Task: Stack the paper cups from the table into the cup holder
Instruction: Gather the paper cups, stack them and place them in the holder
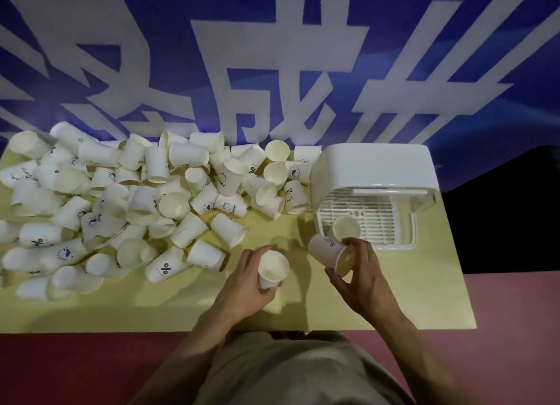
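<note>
Left hand (242,279), low at centre frame, curls its fingers round an upright white paper cup (272,269) with its open mouth facing up. Right hand (360,279), just right of it, grips a second white paper cup tipped on its side (328,253), mouth toward the palm and base toward the upper left. Beyond that hand stands the white plastic cup holder (372,174), smooth and rounded, with a slatted grille tray; one cup sits mouth-up (346,227) on the grille. A heap of printed white paper cups (127,198) covers the pale yellow table (424,289) across the left, its edge cups cut off and the printing blurred.
</note>
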Demonstrator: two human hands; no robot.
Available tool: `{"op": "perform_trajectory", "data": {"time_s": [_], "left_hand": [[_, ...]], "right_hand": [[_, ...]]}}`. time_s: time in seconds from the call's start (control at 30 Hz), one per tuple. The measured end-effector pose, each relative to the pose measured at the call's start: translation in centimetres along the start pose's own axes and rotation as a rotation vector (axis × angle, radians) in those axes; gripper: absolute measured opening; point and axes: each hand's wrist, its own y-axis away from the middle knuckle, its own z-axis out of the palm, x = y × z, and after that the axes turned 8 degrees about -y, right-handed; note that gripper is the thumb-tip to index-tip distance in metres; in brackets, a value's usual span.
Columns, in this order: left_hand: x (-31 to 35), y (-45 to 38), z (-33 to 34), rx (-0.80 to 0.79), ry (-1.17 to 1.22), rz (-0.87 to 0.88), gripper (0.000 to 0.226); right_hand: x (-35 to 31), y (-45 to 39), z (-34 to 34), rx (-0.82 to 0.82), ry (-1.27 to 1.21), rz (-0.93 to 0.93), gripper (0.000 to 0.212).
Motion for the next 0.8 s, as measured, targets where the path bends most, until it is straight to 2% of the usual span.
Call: {"op": "perform_trajectory", "data": {"time_s": [0.27, 0.37, 0.67, 0.8], "left_hand": [[12.2, -4.7, 1.5, 0.218, 0.068, 0.034, 0.08], [15.4, -6.6, 2.3, 0.252, 0.054, 0.017, 0.078], [18.6, -10.3, 5.1, 0.258, -0.1, 0.022, 0.076], [18.3, -10.8, 6.5, 0.2, -0.21, 0.008, 0.077]], "right_hand": [[6.8, -1.6, -10.0, 0.022, -0.032, -0.044, 0.068], [8.5, -2.0, -12.5, 0.023, -0.088, -0.039, 0.068], [11.4, -3.0, -15.0, 0.013, -0.174, -0.006, 0.068], [12.0, -3.0, -15.0, 0.018, -0.201, 0.002, 0.067]]}}
